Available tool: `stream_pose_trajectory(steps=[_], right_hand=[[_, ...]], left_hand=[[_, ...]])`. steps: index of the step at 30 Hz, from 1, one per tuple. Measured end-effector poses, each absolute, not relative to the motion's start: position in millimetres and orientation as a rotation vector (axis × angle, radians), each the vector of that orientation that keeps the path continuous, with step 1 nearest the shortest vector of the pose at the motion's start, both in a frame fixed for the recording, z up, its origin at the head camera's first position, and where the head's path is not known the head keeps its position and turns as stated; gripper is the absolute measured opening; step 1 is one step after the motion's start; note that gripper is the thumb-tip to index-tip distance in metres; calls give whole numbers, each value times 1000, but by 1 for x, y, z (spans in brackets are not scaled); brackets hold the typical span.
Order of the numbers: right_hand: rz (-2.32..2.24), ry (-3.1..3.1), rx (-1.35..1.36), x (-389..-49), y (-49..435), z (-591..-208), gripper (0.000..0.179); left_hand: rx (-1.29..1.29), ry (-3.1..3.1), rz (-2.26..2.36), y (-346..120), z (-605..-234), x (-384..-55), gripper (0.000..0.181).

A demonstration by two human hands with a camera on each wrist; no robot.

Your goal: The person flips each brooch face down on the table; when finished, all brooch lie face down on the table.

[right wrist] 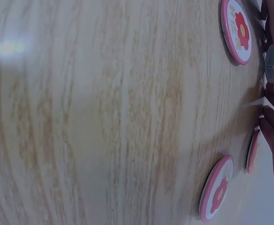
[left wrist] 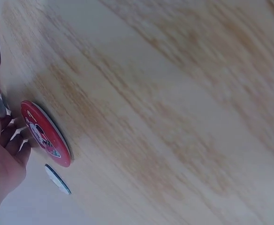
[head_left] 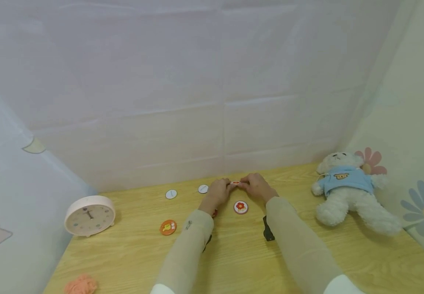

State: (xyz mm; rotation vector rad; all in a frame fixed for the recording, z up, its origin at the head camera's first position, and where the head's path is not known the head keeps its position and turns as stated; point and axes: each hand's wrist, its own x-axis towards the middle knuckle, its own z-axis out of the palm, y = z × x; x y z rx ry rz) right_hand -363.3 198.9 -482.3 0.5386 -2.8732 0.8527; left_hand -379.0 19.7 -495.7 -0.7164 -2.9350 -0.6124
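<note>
Below and right of the head frame's centre, the left hand (head_left: 219, 192) and right hand (head_left: 258, 187) pinch opposite edges of a round badge (head_left: 235, 183), foreshortened left to right, neither hand clearly nearer.

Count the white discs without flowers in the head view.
2: one white disc just beside the left hand, another white disc farther left; the sleeves may hide more.

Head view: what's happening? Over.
Left hand, right hand: pinching flat round white badge, red design. Pink-rimmed round flower badge lies nearer camera. Nothing visibly blocking.
</note>
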Motion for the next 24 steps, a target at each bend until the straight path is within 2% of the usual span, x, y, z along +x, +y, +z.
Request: stream_pose_trajectory(steps=[5, 16, 24], right_hand=[[817, -2842, 524, -366, 198, -486, 22], [670, -2799, 453, -373, 198, -493, 17], [725, -2915, 330, -373, 193, -487, 14]], left_hand=[[-690, -2967, -634, 20, -495, -379, 36], [-699, -2923, -557, 21, -496, -382, 22], [-661, -2925, -537, 25, -499, -383, 50]])
